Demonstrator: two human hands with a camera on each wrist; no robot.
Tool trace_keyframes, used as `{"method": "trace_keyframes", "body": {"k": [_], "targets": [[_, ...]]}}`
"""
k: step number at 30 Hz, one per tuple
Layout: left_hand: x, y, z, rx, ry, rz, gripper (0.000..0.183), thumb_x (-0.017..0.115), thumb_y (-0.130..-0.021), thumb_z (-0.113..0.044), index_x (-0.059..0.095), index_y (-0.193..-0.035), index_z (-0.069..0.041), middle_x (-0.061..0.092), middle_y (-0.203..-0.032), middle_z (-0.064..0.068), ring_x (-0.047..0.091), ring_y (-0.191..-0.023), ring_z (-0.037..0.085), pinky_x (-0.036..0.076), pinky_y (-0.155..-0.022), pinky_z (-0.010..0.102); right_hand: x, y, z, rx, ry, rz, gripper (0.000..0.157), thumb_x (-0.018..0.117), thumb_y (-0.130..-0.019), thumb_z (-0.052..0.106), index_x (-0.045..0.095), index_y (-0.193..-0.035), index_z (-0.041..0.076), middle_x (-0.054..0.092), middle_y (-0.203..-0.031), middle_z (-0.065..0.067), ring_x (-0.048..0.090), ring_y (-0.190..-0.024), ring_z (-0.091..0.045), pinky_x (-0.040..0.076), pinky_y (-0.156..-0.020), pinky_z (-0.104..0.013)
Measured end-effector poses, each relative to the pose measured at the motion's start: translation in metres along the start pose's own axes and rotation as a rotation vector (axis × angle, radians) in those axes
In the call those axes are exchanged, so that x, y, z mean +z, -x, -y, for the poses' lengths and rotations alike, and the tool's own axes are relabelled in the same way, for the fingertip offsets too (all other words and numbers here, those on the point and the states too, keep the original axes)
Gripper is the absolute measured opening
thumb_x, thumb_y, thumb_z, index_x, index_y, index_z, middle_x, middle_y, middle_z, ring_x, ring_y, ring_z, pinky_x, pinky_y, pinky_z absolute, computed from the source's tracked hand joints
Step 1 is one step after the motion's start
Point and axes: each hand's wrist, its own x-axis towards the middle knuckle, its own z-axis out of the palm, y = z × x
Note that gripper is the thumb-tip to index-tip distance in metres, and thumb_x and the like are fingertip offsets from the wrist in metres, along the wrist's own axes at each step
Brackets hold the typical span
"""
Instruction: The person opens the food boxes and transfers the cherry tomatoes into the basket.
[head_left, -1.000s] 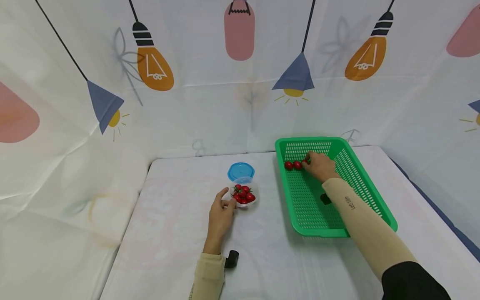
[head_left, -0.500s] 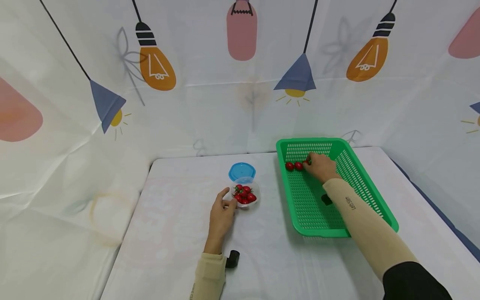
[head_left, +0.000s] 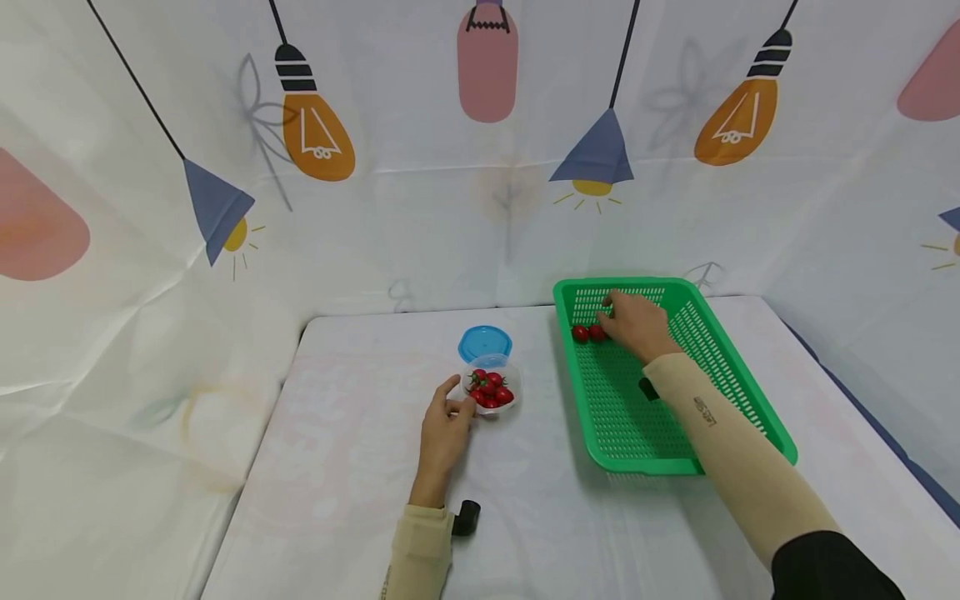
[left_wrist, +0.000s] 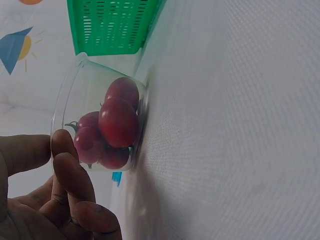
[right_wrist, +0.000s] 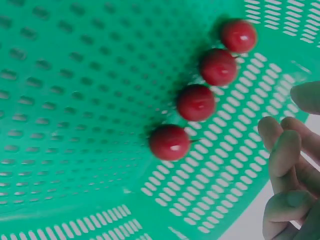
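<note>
A small clear plastic tub with several cherry tomatoes inside stands on the table. My left hand pinches its rim between thumb and finger in the left wrist view. On the right is a green plastic basket, its walls full of slots. Over its far wall hovers my right hand, fingers loosely bent and holding nothing. The right wrist view shows several cherry tomatoes in a row along the basket's floor edge, apart from the fingers. The right hand hides part of that row in the head view.
A blue round lid lies on the white-covered table just behind the tub. White fabric printed with lamps hangs behind and beside the table.
My right hand has let go of a cherry tomato in the basket and lifted up and back a little from the row. The left hand stays at the tub.
</note>
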Motion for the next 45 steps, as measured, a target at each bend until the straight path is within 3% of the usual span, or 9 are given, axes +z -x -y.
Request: {"method": "trace_keyframes", "body": {"k": [8, 22, 31, 45], "targets": [[-0.001, 0.000, -0.001, -0.006, -0.007, -0.005, 0.048, 0.062, -0.100, -0.019, 0.052, -0.146, -0.012, 0.071, -0.086, 0.005, 0.061, -0.074, 0.017, 0.048, -0.072, 0.034, -0.007, 0.004, 0.015, -0.042, -0.003, -0.031, 0.033, 0.059, -0.100, 0.028, 0.064, -0.123, 0.005, 0.072, -0.107, -0.017, 0.067, -0.076, -0.029, 0.050, -0.052, -0.043], [-0.001, -0.001, -0.003, -0.019, -0.020, -0.013, 0.048, 0.061, -0.100, -0.020, 0.052, -0.146, -0.012, 0.071, -0.087, 0.006, 0.059, -0.076, 0.017, 0.048, -0.073, 0.034, -0.016, 0.009, 0.049, -0.108, -0.045, -0.077, 0.036, 0.063, -0.100, 0.030, 0.064, -0.128, 0.009, 0.072, -0.113, -0.013, 0.068, -0.087, -0.031, 0.051, -0.058, -0.045], [-0.004, 0.000, 0.003, -0.021, -0.029, -0.024, 0.047, 0.061, -0.101, -0.021, 0.052, -0.146, -0.012, 0.071, -0.085, 0.004, 0.059, -0.073, 0.016, 0.048, -0.072, 0.033, -0.019, 0.012, 0.069, -0.140, -0.179, 0.018, 0.040, 0.064, -0.099, 0.035, 0.063, -0.132, 0.012, 0.071, -0.117, -0.010, 0.067, -0.094, -0.029, 0.052, -0.073, -0.047], [-0.002, 0.003, 0.000, 0.002, -0.021, -0.009, 0.047, 0.061, -0.101, -0.020, 0.052, -0.145, -0.012, 0.069, -0.083, 0.003, 0.060, -0.074, 0.016, 0.048, -0.073, 0.035, -0.020, 0.024, 0.093, -0.188, -0.248, 0.037, 0.036, 0.066, -0.098, 0.036, 0.065, -0.128, 0.016, 0.071, -0.116, -0.005, 0.065, -0.085, -0.022, 0.053, -0.071, -0.041]]}}
